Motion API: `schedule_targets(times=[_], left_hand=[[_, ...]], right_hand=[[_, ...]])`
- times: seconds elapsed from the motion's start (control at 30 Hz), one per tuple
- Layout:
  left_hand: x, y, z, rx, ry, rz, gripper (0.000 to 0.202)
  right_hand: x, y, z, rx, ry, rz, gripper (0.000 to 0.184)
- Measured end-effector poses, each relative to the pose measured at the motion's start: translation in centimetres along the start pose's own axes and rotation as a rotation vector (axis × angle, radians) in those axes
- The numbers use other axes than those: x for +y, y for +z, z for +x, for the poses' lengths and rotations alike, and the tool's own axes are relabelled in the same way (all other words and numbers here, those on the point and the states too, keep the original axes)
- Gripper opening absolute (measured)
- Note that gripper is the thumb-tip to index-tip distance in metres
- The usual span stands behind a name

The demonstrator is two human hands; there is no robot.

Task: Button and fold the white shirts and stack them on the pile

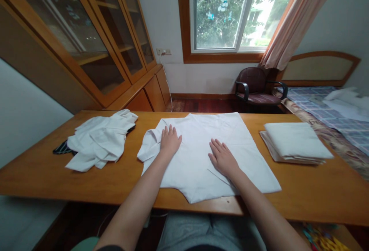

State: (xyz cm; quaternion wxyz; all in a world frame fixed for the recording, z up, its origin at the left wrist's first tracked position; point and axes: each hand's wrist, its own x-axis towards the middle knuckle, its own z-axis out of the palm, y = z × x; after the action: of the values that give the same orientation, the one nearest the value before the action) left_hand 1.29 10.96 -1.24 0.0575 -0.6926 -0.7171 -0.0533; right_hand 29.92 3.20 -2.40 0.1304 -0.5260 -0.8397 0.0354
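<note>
A white shirt-like garment (196,166) lies spread across the middle of the table, its left part bunched and folded over. My left hand (170,140) rests on it near that bunched part, palm down with the fingers stretched out. On the garment's right half lies my right hand (222,157), also flat, beside a short crease or pocket-like edge. Neither hand grips the cloth.
To the left, a crumpled pile of white cloth (99,139) sits on a dark striped piece (61,149). A folded white stack (298,141) is at the right of the wooden table (201,206). Beyond stand a chair (253,85), a glass-fronted cabinet (127,80) and a bed (325,101).
</note>
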Motion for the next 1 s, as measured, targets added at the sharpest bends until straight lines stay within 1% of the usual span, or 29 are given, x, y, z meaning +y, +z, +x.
schedule_targets(times=[0.07, 0.13, 0.2, 0.27, 0.4, 0.53, 0.67, 0.73, 0.8, 1.0], left_hand=[[-0.6, -0.1, 1.0, 0.013, -0.028, 0.004, 0.068], [-1.5, 0.1, 1.6, -0.018, -0.096, 0.009, 0.07], [-2.3, 0.6, 1.7, -0.055, -0.145, 0.006, 0.072], [-2.9, 1.3, 1.5, -0.061, -0.149, 0.001, 0.073], [-3.6, 2.0, 1.1, -0.045, -0.11, 0.005, 0.072], [-3.8, 2.1, 1.1, -0.033, -0.063, -0.012, 0.069], [-4.2, 2.1, 0.9, 0.058, -0.008, -0.096, 0.058], [-4.6, 2.2, 0.7, 0.118, 0.02, -0.157, 0.053], [-5.1, 2.3, 0.6, 0.153, 0.044, -0.204, 0.051], [-5.7, 2.4, 0.4, 0.095, 0.106, -0.19, 0.049]], right_hand=[[0.0, 0.0, 0.0, -0.002, 0.0, 0.0, 0.055], [0.1, 0.0, 0.0, -0.003, 0.003, -0.003, 0.055], [0.1, 0.0, 0.0, -0.004, 0.006, -0.006, 0.055], [0.1, 0.1, 0.0, -0.003, 0.007, -0.006, 0.055], [0.2, 0.2, 0.0, -0.003, 0.003, -0.002, 0.055], [0.1, 0.0, 0.0, -0.006, 0.014, 0.0, 0.055], [0.2, -0.3, -0.1, -0.002, 0.014, 0.027, 0.053], [0.5, -0.4, -0.2, 0.006, 0.014, 0.045, 0.051], [1.1, -0.4, -0.5, 0.023, 0.014, 0.061, 0.05], [3.4, -0.6, -1.9, 0.077, 0.032, 0.061, 0.049]])
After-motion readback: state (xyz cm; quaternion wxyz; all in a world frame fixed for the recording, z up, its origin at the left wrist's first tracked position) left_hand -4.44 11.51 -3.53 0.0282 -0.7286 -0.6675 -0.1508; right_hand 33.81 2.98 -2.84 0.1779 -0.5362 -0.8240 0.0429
